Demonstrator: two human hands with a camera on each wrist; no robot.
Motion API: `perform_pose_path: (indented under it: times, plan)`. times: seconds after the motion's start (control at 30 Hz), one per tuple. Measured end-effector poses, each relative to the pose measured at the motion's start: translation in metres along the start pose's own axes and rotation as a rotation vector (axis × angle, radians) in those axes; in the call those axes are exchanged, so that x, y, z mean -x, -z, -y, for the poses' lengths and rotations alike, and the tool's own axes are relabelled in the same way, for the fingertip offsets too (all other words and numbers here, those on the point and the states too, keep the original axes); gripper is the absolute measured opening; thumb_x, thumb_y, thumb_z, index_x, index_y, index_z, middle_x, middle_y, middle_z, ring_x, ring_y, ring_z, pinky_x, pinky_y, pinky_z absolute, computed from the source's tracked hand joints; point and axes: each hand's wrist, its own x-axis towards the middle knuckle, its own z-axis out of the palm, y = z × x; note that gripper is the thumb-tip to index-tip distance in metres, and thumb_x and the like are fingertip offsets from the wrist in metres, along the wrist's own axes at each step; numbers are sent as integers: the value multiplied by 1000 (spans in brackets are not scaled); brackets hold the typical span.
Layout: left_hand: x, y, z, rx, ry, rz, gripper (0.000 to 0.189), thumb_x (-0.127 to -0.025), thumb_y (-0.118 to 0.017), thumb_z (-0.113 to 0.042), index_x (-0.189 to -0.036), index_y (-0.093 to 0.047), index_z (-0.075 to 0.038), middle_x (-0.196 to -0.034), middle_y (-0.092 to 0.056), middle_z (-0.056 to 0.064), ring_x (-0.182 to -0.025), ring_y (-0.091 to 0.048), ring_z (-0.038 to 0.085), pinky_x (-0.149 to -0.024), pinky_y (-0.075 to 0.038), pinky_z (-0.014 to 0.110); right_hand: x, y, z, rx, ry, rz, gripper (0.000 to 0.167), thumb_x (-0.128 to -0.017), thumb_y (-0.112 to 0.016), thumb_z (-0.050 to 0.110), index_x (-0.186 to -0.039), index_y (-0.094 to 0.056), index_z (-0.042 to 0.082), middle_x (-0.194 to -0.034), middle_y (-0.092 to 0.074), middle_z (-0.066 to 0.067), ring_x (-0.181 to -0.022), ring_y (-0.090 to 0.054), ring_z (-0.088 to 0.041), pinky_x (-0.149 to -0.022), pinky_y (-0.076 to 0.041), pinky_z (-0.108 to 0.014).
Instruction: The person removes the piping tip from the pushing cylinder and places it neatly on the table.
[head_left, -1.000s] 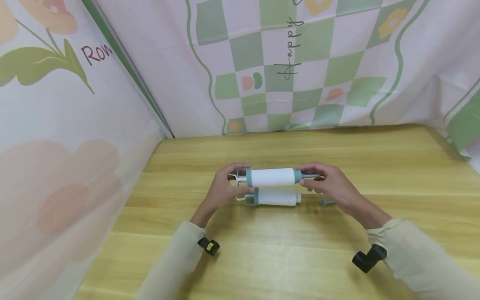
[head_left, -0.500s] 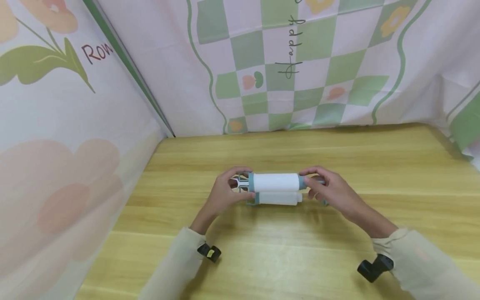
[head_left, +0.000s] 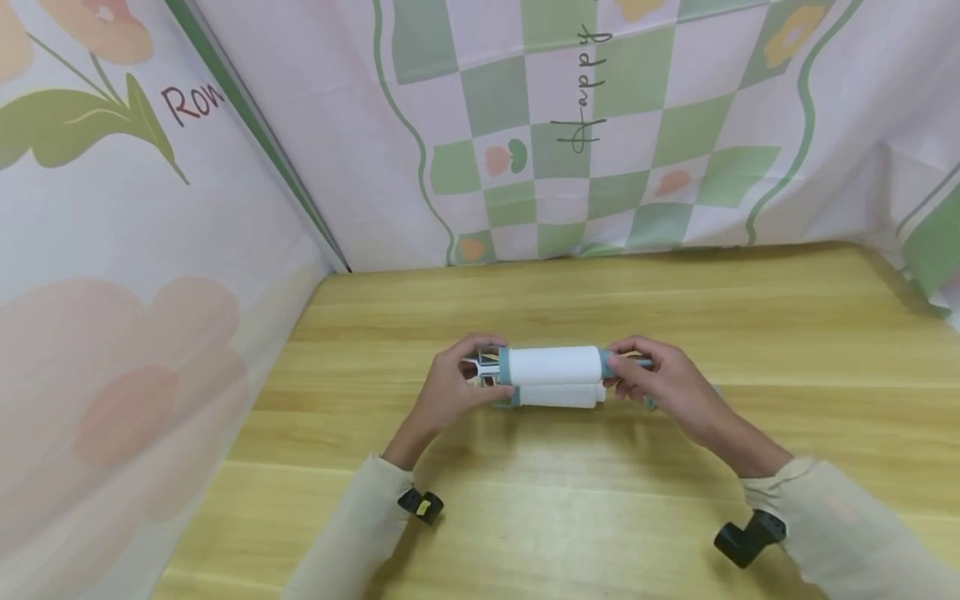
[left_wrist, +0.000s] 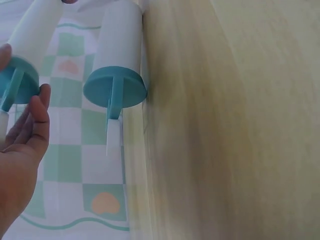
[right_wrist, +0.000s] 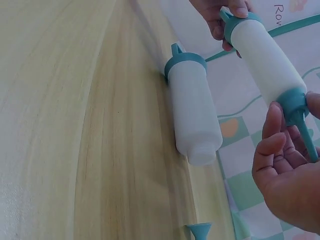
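Left hand (head_left: 444, 387): bent round the teal end cap (head_left: 504, 365), gripping it between thumb and fingers at the 9 o'clock end of the held bottle (head_left: 557, 365).
Right hand (head_left: 671, 379): pinching the collar of the fitted nozzle (right_wrist: 294, 102) at that bottle's 3 o'clock end, lower fingers curled beneath.
Held bottle: sideways between the hands, raised off the table (head_left: 525, 517), spout toward 3 o'clock.
Lying bottle (head_left: 558, 395): on its side on the table, at 6 o'clock of the held one in my head feed, its bare neck (right_wrist: 201, 155) facing 3 o'clock.
Loose nozzle (right_wrist: 201, 230): on the table, at 3 o'clock from that neck, near but apart.
Done, I judge: one bottle carries its nozzle — I cannot tell whether it is seated tight.
Left over, I judge: the other bottle and its nozzle, side by side and unjoined, so roughly half.
Hidden from me: the right hand covers most of the loose nozzle in my head feed, and the right-wrist feed cuts off its tip. The held bottle masks the lying one's far side.
Hard to read: the left thumb overlaps the lying bottle's cap from above — the left-wrist feed shows them apart. Whether the right fingers are turning the collar, I cannot tell.
Beyond: a printed cloth (head_left: 637, 83) hangs at 12 o'clock, cropped above.
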Motion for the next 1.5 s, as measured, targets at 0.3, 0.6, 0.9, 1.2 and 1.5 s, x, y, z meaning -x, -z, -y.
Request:
perform_pose_path:
  times: [0.3, 0.6, 0.9, 1.2, 1.5]
  plan:
    - [1, -2, 2, 22, 30, -11, 45, -79, -84, -10, -120, -67, -7, -108, -68, 10, -79, -62, 24, -65, -54, 29, 1, -3, -5, 43, 106, -22, 31, -104, -58, 19, -127, -56, -2, -112, -64, -20, -91, -67, -24, -74, -55, -33]
    - [0, -1, 0, 18, 43, -6, 47, -78, -84, -13, -121, -66, -9, -109, -66, 7, -81, -62, 25, -66, -54, 31, 1, -2, -8, 45, 142, -30, 28, -102, -59, 15, -126, -57, 0, -110, -65, -20, -88, -67, -24, -71, -54, -31]
    - [1, 0, 2, 16, 21, 3, 49, -78, -84, -12, -123, -64, -8, -114, -66, 8, -82, -61, 25, -67, -54, 31, 2, 2, -9, 54, 109, -4, 33, -105, -55, 20, -132, -54, 2, -104, -67, -21, -85, -65, -28, -62, -51, -32]
    - [2, 1, 4, 13, -12, 0, 48, -78, -84, -9, -122, -65, -6, -114, -67, 9, -89, -60, 22, -73, -54, 39, 1, 3, -5, 90, 65, -39, 39, -107, -49, 29, -127, -57, -3, -99, -65, -23, -82, -64, -24, -62, -51, -32]
    - [1, 1, 6, 7, -22, 4, 48, -78, -84, -10, -122, -65, -6, -114, -67, 8, -92, -59, 21, -75, -52, 38, 1, 2, -4, 106, 56, -29, 35, -106, -52, 29, -121, -61, -1, -96, -64, -23, -79, -62, -28, -57, -49, -32]
